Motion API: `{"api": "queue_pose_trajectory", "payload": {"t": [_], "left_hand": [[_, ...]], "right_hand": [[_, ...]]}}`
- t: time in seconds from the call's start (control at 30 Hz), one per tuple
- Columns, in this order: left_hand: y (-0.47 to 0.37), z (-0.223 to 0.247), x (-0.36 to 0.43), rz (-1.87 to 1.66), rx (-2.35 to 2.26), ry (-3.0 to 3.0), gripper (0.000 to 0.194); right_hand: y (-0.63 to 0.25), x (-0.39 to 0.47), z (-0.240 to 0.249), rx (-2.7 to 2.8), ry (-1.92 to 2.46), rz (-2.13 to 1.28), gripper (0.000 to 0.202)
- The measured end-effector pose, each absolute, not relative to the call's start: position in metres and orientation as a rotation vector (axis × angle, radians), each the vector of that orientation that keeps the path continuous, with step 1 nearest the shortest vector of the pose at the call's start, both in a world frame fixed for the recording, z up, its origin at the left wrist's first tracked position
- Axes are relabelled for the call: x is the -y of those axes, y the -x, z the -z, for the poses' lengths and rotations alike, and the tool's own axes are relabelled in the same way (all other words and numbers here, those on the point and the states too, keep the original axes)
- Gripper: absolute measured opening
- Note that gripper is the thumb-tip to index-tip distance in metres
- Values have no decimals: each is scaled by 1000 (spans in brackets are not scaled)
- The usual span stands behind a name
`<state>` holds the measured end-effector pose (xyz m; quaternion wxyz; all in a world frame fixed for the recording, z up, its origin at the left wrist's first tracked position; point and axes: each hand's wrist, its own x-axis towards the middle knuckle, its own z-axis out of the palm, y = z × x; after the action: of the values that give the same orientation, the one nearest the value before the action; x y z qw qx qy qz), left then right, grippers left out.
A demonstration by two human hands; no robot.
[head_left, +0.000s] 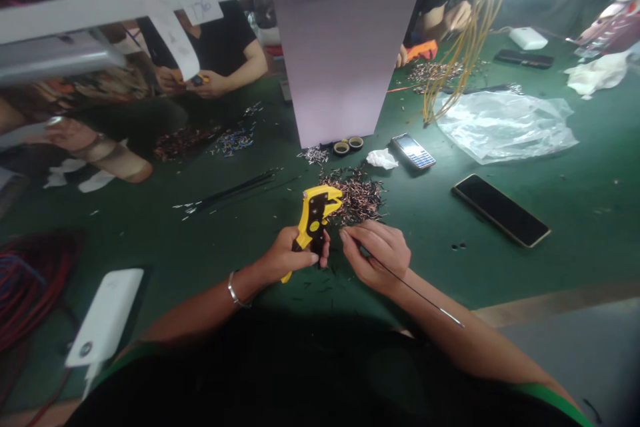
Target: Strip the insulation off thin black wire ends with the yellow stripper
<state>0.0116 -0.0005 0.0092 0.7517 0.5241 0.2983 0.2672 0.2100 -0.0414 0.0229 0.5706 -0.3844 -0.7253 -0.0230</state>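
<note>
My left hand (286, 255) is wrapped round the handles of a yellow and black wire stripper (316, 210), whose jaws point up and to the right. Just right of it, my right hand (379, 255) pinches a thin black wire (413, 290). The wire runs back over my right wrist and ends in a bare, silvery tip. Between the stripper's jaws and my right fingertips there is a small gap. Beyond both hands lies a heap of short black and copper-coloured wire scraps (357, 195), partly covered by the stripper's head.
A bundle of black wires (235, 190) lies left of the heap. Behind it are tape rolls (349, 145), a keypad phone (413, 150) and a pinkish pillar (345, 67). A smartphone (501, 209) and clear plastic bag (505, 125) lie right; a white power bank (105, 317) left. Other people work across the table.
</note>
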Motion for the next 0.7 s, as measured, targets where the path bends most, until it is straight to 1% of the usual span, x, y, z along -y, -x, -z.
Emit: {"api": "queue_pose_trajectory", "payload": {"t": [0.37, 0.57, 0.7], "left_hand": [[-14, -14, 1, -566, -674, -1317, 16], [-15, -12, 5, -593, -696, -1336, 16], [-15, -12, 6, -585, -768, -1309, 21]], "right_hand": [[-209, 42, -20, 1740, 887, 46, 16], [-207, 42, -22, 1741, 864, 25, 16], [-207, 42, -19, 1743, 858, 19, 17]]}}
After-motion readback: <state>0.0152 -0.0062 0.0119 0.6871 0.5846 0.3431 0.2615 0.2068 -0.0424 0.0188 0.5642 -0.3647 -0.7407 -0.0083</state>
